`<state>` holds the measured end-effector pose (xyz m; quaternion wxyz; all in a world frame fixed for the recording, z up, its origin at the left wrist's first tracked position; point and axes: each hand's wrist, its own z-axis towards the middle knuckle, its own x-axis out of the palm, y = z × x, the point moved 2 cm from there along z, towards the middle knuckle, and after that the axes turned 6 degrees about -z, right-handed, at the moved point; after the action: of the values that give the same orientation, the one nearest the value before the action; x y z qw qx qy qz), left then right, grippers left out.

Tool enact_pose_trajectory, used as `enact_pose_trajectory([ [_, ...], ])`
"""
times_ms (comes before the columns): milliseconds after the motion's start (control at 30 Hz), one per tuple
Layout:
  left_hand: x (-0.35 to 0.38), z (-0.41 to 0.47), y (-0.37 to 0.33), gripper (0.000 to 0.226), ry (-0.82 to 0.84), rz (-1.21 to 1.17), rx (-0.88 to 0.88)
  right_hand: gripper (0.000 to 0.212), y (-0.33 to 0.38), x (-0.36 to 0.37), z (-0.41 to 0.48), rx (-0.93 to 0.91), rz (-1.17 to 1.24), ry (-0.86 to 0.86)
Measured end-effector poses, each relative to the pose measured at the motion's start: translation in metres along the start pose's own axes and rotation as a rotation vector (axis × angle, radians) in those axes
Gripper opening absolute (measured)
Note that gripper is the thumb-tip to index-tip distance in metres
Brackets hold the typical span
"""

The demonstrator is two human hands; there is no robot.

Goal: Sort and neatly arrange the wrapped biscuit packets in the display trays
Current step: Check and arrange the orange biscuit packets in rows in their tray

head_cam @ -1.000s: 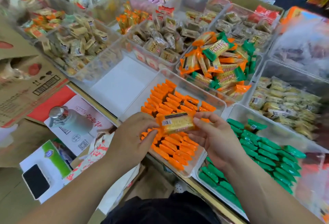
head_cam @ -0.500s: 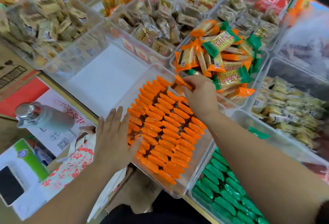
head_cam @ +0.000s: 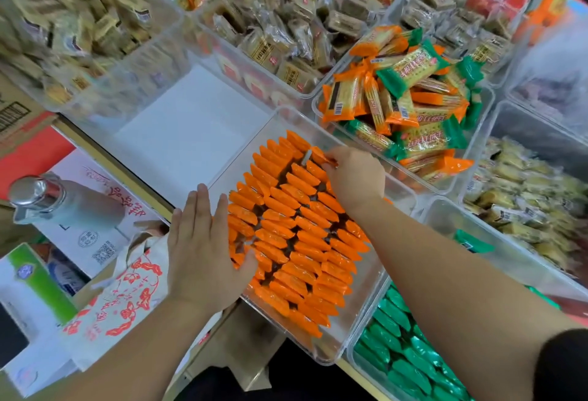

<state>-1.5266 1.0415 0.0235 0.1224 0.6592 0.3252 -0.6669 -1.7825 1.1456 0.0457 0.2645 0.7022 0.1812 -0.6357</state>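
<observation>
The left hand lies flat, fingers straight, pressing the left edge of the orange biscuit packets standing in rows in the clear tray. The right hand, fingers curled, pinches one orange packet at the rows' far end. Green packets fill the adjacent tray to the right.

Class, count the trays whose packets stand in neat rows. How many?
2. The orange-packet tray at the centre, and the green-packet tray at its right, partly out of frame.
</observation>
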Motion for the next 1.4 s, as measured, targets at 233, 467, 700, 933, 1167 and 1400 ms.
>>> enact_pose_trajectory([
  [233,-0.003,0.0,-0.001,0.095,-0.003,0.008,-0.002,0.015,0.003,0.006,0.006,-0.001,-0.057,0.06],
  [467,-0.009,0.001,-0.001,0.103,0.058,-0.021,-0.01,0.021,0.006,-0.005,-0.011,-0.096,-0.04,-0.017],
  [700,-0.024,-0.024,0.037,0.126,0.087,-0.207,-0.118,0.032,0.042,-0.005,-0.082,-0.316,0.243,0.152],
  [933,-0.025,-0.032,0.05,0.133,0.141,-0.388,-0.112,0.026,0.112,0.024,-0.112,-0.515,0.308,0.371],
  [1167,-0.028,-0.032,0.05,0.132,0.181,-0.47,-0.124,0.054,0.146,0.031,-0.093,-0.734,-0.099,0.376],
  [1400,-0.027,-0.031,0.051,0.132,0.155,-0.483,-0.121,0.008,0.144,0.041,-0.1,-0.735,0.038,0.188],
])
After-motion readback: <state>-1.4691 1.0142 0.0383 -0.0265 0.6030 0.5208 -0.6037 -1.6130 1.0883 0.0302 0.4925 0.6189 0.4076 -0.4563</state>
